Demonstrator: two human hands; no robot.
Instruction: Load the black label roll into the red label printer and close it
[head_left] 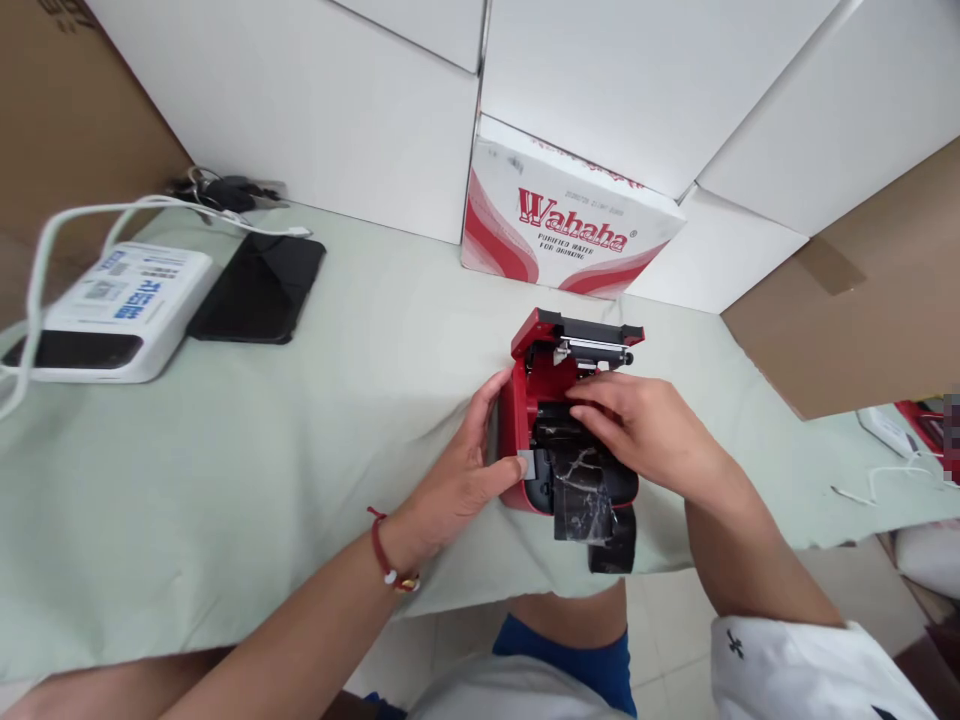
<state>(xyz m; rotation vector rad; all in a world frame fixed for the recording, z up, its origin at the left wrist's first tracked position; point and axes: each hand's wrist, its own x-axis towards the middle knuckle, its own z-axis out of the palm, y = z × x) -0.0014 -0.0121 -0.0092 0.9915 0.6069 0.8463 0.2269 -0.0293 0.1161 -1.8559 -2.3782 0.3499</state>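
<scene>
A small red and black label printer sits near the front edge of the cloth-covered table, its lid raised. My left hand grips the printer's left side, thumb on a grey tab at the front corner and fingers along the red wall. Inside the open bay, my right hand is closed with thumb and fingertips at a black ribbon roll. Creased shiny black ribbon hangs out over the printer's front and past the table edge. My right fingertips are partly hidden in the bay.
A white boxy device with a white cable and a black phone lie at the left. Behind the printer stands a Wahaha water carton against stacked white boxes. A brown cardboard box is at the right.
</scene>
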